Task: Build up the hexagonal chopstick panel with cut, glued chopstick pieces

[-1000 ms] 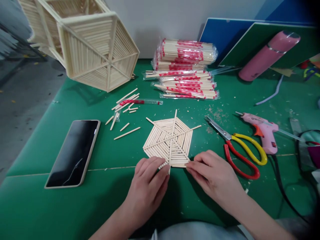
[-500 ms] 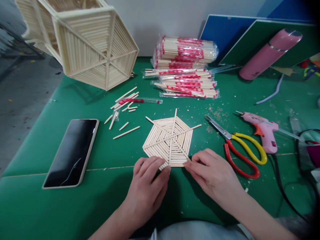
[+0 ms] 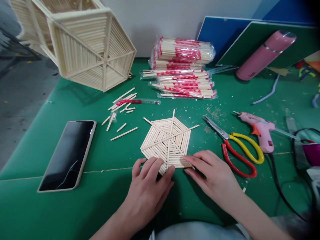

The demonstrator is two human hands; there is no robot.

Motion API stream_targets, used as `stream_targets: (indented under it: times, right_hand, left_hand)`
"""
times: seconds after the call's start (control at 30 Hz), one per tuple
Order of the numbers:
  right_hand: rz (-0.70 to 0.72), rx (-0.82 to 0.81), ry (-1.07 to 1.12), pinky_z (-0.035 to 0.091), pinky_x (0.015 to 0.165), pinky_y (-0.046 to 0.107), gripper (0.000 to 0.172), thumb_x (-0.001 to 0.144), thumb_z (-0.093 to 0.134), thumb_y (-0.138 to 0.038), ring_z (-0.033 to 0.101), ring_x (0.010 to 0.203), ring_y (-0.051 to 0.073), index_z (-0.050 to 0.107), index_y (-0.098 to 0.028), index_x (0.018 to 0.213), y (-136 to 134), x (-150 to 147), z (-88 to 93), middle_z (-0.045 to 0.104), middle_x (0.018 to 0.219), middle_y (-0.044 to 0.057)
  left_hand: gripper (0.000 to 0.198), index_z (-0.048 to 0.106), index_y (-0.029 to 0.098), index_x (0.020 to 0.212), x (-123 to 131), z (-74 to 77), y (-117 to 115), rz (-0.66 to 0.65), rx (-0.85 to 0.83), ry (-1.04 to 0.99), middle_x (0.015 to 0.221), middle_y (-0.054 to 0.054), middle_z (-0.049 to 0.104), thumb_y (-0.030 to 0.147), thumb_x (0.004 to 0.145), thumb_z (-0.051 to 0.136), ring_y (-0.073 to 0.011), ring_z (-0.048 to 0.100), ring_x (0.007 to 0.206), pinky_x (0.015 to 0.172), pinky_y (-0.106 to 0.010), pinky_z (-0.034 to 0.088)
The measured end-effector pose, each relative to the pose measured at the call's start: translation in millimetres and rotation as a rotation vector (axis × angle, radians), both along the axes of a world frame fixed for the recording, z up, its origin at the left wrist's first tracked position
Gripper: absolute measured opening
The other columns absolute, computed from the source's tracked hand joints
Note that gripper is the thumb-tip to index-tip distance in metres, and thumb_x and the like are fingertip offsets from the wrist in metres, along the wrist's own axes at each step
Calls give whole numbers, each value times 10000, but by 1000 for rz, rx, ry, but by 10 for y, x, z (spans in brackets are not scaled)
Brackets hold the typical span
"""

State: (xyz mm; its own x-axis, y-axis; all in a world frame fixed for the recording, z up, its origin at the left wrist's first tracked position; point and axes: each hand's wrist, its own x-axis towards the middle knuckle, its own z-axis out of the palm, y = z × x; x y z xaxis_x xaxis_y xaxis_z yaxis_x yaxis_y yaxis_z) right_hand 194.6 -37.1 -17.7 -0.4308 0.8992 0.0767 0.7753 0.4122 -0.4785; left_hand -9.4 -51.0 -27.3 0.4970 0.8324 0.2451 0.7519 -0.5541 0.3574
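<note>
A flat hexagonal panel of pale wooden sticks (image 3: pixel 160 133) lies in front of me, its rows laid between crossing spokes that stick out past the edge at several corners. My left hand (image 3: pixel 150 180) grips its near left edge, fingers bent over the top and thumb against the near side. At the near right corner my right hand (image 3: pixel 208 173) has its index finger on top and thumb beside the edge, around a spoke's end. Part of the panel's near side is hidden under my fingers.
Cut sticks (image 3: pixel 125 100) and a phone (image 3: pixel 67 155) lie left. Scissors (image 3: pixel 226 135) and a pink glue gun (image 3: pixel 258 128) lie right. Behind are wrapped chopstick packs (image 3: pixel 183 53), a pink flask (image 3: pixel 266 55) and a larger stick-built hexagonal structure (image 3: pixel 95 50). The green tabletop (image 3: pixel 82 213) ends at left.
The right index finger has slid inward onto the panel's near right corner, uncovering the spoke's end. My left thumb has moved slightly right along the near edge. The view has shifted a little.
</note>
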Motion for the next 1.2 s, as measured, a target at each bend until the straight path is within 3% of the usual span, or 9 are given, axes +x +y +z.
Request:
stream_targets:
  times: [0.27, 1.2]
  right_hand:
    - [-168, -52, 49, 448, 675, 314, 143, 800, 521, -267, 537, 760, 171, 589, -188, 897, -103, 85, -57, 577, 822, 46]
    - [-238, -148, 69, 374, 630, 303, 145, 814, 475, -275, 486, 688, 170, 587, -190, 780, -88, -14, -17, 553, 711, 33]
  left_hand:
    - [219, 568, 235, 1021, 3, -39, -6, 15, 6, 14, 1006, -74, 542, 233, 829, 463, -231, 465, 998, 876, -439, 289]
    - [202, 591, 228, 984, 29, -42, -17, 26, 52, 26, 996, -73, 564, 247, 839, 452, -242, 474, 982, 826, -413, 292]
